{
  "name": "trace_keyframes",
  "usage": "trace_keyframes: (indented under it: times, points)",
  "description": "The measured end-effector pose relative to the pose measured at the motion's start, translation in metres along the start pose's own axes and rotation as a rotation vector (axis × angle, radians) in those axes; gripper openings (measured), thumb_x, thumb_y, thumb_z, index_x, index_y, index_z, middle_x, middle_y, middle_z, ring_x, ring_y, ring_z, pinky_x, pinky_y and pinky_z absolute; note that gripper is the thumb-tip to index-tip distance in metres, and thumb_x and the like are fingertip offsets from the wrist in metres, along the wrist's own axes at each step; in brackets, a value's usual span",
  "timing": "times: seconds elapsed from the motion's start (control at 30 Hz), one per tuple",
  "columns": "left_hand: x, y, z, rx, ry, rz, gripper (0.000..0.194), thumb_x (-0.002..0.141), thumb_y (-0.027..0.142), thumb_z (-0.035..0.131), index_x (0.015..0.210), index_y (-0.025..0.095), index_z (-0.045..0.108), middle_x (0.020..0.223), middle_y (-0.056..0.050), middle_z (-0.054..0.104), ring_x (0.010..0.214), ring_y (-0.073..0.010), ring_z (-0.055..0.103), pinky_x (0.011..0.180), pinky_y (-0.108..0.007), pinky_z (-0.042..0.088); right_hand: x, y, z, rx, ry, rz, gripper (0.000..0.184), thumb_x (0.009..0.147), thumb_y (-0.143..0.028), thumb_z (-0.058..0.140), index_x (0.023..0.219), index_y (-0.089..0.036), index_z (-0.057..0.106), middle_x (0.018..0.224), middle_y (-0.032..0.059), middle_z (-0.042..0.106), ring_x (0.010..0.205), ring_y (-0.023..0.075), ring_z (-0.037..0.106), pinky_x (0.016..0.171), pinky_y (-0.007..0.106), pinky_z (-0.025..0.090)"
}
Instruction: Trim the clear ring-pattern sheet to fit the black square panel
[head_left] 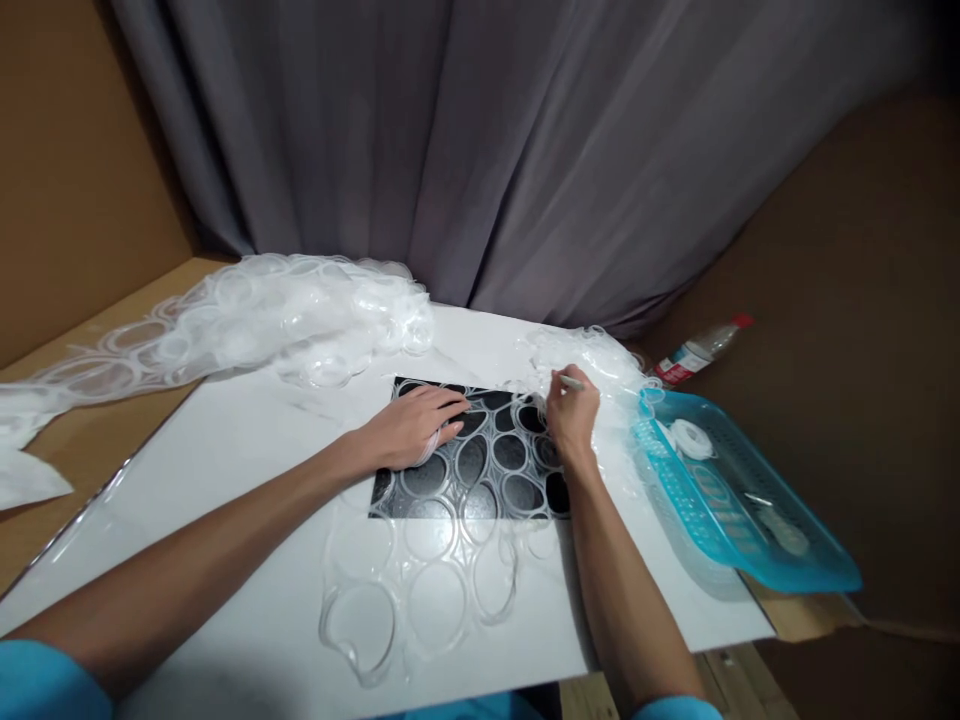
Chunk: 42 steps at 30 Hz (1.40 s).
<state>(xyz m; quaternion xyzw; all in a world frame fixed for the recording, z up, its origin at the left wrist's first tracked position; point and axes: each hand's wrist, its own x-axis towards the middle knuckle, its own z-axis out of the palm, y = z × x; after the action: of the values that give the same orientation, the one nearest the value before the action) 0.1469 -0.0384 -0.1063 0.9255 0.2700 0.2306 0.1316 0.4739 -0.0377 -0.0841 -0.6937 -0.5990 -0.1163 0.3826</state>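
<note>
A clear plastic sheet moulded with oval rings (442, 560) lies across a black mat (480, 460) on a white board (247, 440). My left hand (416, 425) presses flat on the sheet over the mat, fingers stretched out. My right hand (574, 415) is closed around a thin white pen-like tool (571, 381), its tip at the sheet near the mat's far right corner.
A long heap of the same clear ringed plastic (247, 320) trails off to the left. A turquoise tray (742, 500) with small white pieces sits at the right. A plastic bottle (701, 350) lies behind it. A grey curtain (510, 150) hangs at the back.
</note>
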Motion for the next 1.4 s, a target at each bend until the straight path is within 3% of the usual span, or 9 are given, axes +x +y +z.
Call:
trace_keyframes:
  times: [0.17,0.3,0.4,0.57,0.73,0.9,1.0,1.13,1.4]
  points:
    - [0.0,0.003,-0.002,0.015,-0.002,0.004,0.049,0.119,0.047,0.039,0.156,0.024,0.062,0.159,-0.009,0.066,0.147,-0.0283,0.059,0.128,-0.05,0.039,0.012,0.035,-0.026,0.015,0.218,0.136,0.027,0.106,-0.038,0.058,0.087,-0.021,0.064,0.079,0.0085,0.072,0.075,0.0256,0.067,0.081,0.038,0.052]
    - [0.0,0.004,-0.002,0.025,-0.004,0.004,0.049,0.119,0.047,0.037,0.155,0.025,0.062,0.16,-0.008,0.065,0.147,-0.0273,0.06,0.127,-0.049,0.04,0.019,0.048,-0.033,0.488,0.391,0.437,0.03,0.093,-0.042,0.083,0.083,-0.02,0.064,0.071,0.0021,0.07,0.071,0.0235,0.075,0.084,0.04,0.065]
    - [0.0,0.003,-0.002,0.03,-0.005,0.001,0.049,0.119,0.048,0.036,0.156,0.026,0.061,0.16,-0.007,0.065,0.146,-0.0272,0.06,0.127,-0.049,0.04,0.02,0.052,-0.029,0.85,0.361,0.594,0.037,0.087,-0.044,0.09,0.084,-0.02,0.061,0.075,0.0022,0.074,0.068,0.0196,0.077,0.078,0.038,0.071]
    - [-0.001,0.002,-0.001,0.033,-0.007,-0.016,0.051,0.119,0.049,0.035,0.157,0.025,0.06,0.16,-0.008,0.065,0.147,-0.0288,0.059,0.127,-0.052,0.04,0.013,0.04,-0.019,1.028,0.121,0.635,0.04,0.078,-0.043,0.097,0.085,-0.018,0.066,0.08,0.0059,0.079,0.073,0.0182,0.08,0.073,0.03,0.072]
    - [0.001,0.007,-0.007,0.026,-0.011,-0.035,0.05,0.119,0.05,0.037,0.155,0.025,0.061,0.161,-0.008,0.064,0.15,-0.0297,0.057,0.129,-0.054,0.038,-0.003,-0.005,-0.014,1.179,-0.275,0.556,0.042,0.075,-0.046,0.101,0.085,-0.019,0.07,0.092,0.009,0.083,0.078,0.0221,0.082,0.077,0.036,0.073]
    - [0.01,0.02,-0.016,0.015,-0.019,-0.083,0.049,0.122,0.049,0.03,0.153,0.028,0.06,0.16,-0.005,0.065,0.15,-0.0254,0.057,0.126,-0.05,0.043,-0.014,-0.043,-0.016,1.125,-0.632,0.24,0.027,0.091,-0.046,0.089,0.092,-0.021,0.078,0.108,0.0106,0.085,0.099,0.0249,0.082,0.097,0.043,0.068]
    - [0.017,0.024,-0.015,0.024,-0.027,-0.098,0.049,0.122,0.049,0.028,0.154,0.028,0.057,0.159,-0.006,0.066,0.145,-0.0245,0.061,0.123,-0.05,0.047,-0.016,-0.042,-0.01,1.025,-0.572,0.177,0.025,0.095,-0.047,0.082,0.093,-0.022,0.077,0.108,0.0112,0.085,0.103,0.0251,0.081,0.1,0.042,0.065]
    - [0.024,0.023,-0.006,0.052,-0.046,-0.076,0.049,0.121,0.049,0.032,0.158,0.028,0.055,0.162,-0.007,0.063,0.149,-0.0259,0.058,0.125,-0.052,0.045,-0.017,-0.031,0.006,0.891,-0.448,0.227,0.029,0.099,-0.049,0.071,0.089,-0.022,0.072,0.094,0.0094,0.083,0.087,0.0243,0.08,0.083,0.038,0.064]
    - [0.023,0.015,0.011,0.104,-0.088,-0.047,0.055,0.12,0.052,0.033,0.166,0.027,0.049,0.168,-0.009,0.059,0.156,-0.0279,0.052,0.129,-0.053,0.039,-0.018,-0.034,0.022,0.751,-0.543,0.056,0.017,0.094,-0.04,0.081,0.089,-0.023,0.081,0.09,0.0041,0.081,0.086,0.0224,0.073,0.086,0.035,0.056]
